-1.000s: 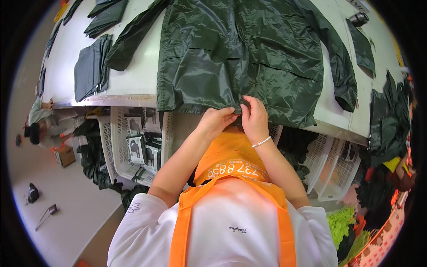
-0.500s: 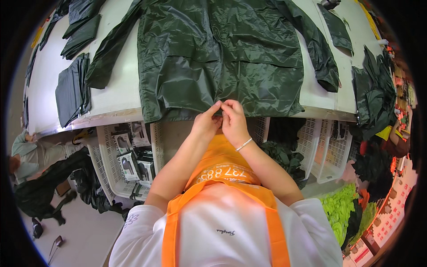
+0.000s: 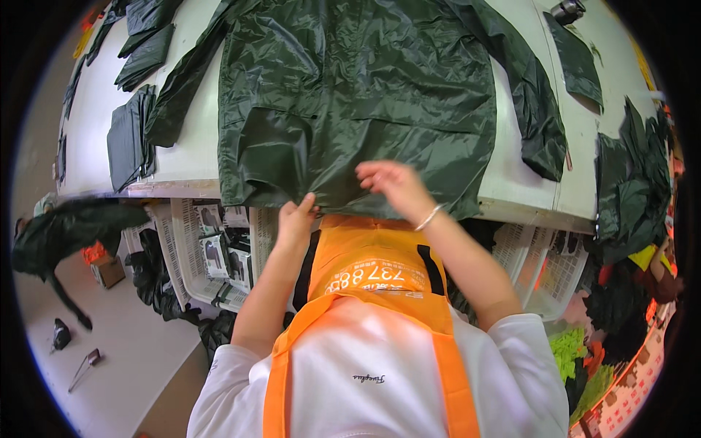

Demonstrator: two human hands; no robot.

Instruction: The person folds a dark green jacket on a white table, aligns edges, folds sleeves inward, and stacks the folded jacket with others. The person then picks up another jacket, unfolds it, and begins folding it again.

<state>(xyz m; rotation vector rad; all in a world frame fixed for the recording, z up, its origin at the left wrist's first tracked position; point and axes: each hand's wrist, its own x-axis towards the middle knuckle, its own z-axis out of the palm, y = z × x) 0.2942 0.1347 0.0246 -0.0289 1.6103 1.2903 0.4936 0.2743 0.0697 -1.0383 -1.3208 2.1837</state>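
A dark green rain jacket (image 3: pixel 423 95) lies spread on the white table, its sleeves out to both sides and its hem hanging over the front edge. At the middle of that hem my left hand (image 3: pixel 296 220) pinches the fabric between thumb and fingers. My right hand (image 3: pixel 398 188), slightly blurred, is lifted just above the lower right front of the jacket. Its fingers are loosely apart and hold nothing. Wrinkles run up the jacket from the pinched spot, and a pocket flap line crosses each side.
Folded dark green garments (image 3: pixel 131 139) lie on the table's left, with another folded piece (image 3: pixel 573 62) at the upper right. More dark fabric (image 3: pixel 631 175) hangs over the right edge. White plastic baskets (image 3: pixel 182 252) stand below, the left one holding packaged items. A metal object (image 3: pixel 567 11) sits at the far right.
My hands were together at the middle of the hem and have parted. The left moved down and left with the hem; the right moved right, off the fabric. The hem's middle dropped lower.
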